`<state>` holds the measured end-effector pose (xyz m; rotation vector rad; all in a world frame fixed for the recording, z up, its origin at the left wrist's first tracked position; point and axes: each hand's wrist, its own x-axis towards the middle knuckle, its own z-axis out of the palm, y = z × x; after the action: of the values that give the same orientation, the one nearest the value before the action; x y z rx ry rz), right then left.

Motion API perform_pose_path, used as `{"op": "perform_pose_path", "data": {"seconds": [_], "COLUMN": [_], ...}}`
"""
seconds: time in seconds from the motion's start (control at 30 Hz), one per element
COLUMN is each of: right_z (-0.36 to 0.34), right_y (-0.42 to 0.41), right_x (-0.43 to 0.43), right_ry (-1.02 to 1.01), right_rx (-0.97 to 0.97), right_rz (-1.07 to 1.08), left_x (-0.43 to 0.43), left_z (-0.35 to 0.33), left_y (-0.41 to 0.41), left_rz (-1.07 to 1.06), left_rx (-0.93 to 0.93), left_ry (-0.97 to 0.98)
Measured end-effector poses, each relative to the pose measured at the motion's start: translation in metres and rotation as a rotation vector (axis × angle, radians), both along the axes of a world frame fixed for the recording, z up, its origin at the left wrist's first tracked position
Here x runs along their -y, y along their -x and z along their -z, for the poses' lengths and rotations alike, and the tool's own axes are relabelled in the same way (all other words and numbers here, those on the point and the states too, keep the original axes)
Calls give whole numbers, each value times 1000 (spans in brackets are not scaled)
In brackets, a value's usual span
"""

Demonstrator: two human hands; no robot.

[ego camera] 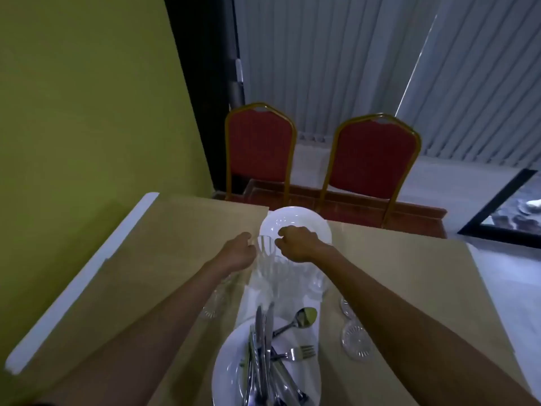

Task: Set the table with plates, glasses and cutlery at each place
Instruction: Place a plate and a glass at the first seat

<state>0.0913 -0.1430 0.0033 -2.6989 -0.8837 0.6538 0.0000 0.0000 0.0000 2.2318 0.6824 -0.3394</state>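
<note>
**Head view.** The far plate [304, 221], white and round, is lying at the far edge of the table [175, 259] and is serving as the reference for all positions.

- **Task object:** a clear ribbed glass [267, 253] is standing upright just nearer than the far plate, overlapping its near-left rim in the view.
- **Left hand:** the left hand [238, 253] is gripping the glass on the side turned away from the far plate's centre, with its fingers curled against the wall.
- **Right hand:** the right hand [297, 244] is hanging over the far plate's near rim. Its fingers and thumb are curving into a narrow C at the glass's lip. Whether they are touching the lip cannot be told.
- **Nearer than the far plate:** a near plate [225, 376] is carrying a bundle of knives [265, 341]. A spoon [306, 315] and a fork [303, 352] are lying on a white napkin [251, 297] beside it.
- **Other glasses:** more clear glasses [355, 342] are sitting nearer than the far plate and to its right.
- **Beyond the far plate:** two red chairs [371, 159] are standing side by side.
</note>
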Motion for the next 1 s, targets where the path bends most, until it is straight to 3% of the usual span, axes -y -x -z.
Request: {"op": "perform_pose_path", "data": {"seconds": [0.37,0.63,1.0], "right_z": [24,-12,23], "right_y": [-13,-6,10], "right_x": [-26,-72,-135], "right_ry": [19,-103,-114], "right_rx": [64,9,-71], "right_rz": [-11,-44,-14], "left_x": [-2,-44,-103], "left_z": [21,-20,0], "left_y": [-1,11,28], "left_rz": [-248,-290,-237], "left_rx": [95,126,48], "left_ry": [282,258,256]}}
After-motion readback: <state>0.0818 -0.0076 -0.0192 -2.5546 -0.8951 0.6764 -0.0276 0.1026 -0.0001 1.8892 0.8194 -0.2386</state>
